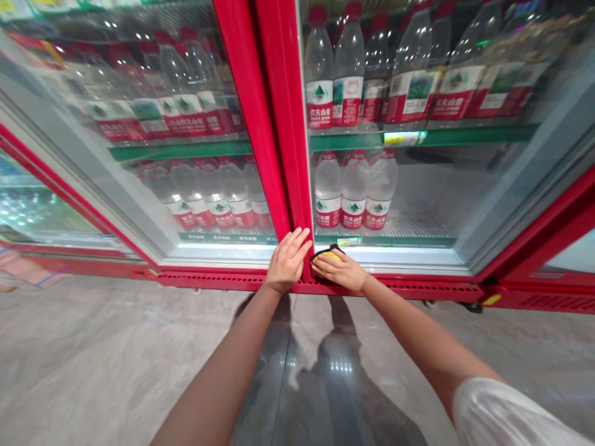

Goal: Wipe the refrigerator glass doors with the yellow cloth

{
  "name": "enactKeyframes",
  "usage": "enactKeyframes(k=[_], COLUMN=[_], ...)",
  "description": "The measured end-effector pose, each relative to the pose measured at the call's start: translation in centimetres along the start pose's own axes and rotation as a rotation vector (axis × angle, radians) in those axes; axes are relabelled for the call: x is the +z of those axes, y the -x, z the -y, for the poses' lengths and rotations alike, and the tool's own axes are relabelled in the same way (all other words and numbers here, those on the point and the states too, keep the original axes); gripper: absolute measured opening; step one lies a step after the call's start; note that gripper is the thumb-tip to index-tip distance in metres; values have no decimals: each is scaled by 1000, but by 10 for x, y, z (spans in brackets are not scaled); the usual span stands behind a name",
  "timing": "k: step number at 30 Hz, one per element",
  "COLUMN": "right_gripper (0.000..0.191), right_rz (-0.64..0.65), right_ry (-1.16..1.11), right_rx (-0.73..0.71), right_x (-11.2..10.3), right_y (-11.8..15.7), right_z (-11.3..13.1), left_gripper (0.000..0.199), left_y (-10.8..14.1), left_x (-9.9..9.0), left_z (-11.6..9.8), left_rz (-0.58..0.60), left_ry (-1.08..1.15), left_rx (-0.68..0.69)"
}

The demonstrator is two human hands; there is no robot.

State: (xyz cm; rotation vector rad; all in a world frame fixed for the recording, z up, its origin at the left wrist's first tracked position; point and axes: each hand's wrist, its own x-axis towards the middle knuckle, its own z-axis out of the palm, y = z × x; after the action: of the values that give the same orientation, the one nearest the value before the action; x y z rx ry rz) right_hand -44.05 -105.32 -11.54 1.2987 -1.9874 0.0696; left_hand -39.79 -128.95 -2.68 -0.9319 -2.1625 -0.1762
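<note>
My left hand point(289, 260) lies with fingers stretched out on the lower end of the red door frame point(282, 155), where the two fridge doors meet. It holds nothing. Just to the right, my right hand point(339, 269) presses a yellow cloth with a dark edge point(332, 253) against the bottom corner of the right door. Most of the cloth is hidden under the fingers. Behind the right glass door point(418, 186), water bottles with red-and-white labels point(353, 210) stand on the lower shelf, near my right hand.
More bottles point(320, 102) fill the upper shelf, and others point(223, 207) stand behind the left door. A red vented base point(418, 288) runs along the fridge bottom above the grey tiled floor point(116, 347). Another red-framed cooler point(558, 291) adjoins on the right. Something pinkish and blurred point(32, 266) sits at far left.
</note>
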Motion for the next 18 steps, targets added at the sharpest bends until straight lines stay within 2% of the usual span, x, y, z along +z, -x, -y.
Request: enactKeyframes(k=[2, 4, 7, 10, 14, 18], right_gripper=[40, 41, 44, 42, 37, 40], right_rz=[51, 49, 4, -68, -23, 34], right_ry=[-21, -11, 23, 48, 38, 47], right_rx=[-43, -19, 79, 148, 16, -100], right_x=[-2, -6, -3, 18, 39, 24], right_y=[18, 27, 20, 4, 7, 44], right_z=[-1, -7, -6, 11, 25, 9], left_gripper=[50, 55, 64, 67, 67, 68], left_y=[11, 20, 30, 38, 44, 46], left_x=[2, 4, 11, 23, 35, 35], left_z=[1, 0, -6, -13, -15, -9], left_rz=[48, 91, 117, 132, 158, 151], left_ry=[-22, -34, -68, -142, -163, -123], left_rx=[43, 58, 55, 73, 106, 44])
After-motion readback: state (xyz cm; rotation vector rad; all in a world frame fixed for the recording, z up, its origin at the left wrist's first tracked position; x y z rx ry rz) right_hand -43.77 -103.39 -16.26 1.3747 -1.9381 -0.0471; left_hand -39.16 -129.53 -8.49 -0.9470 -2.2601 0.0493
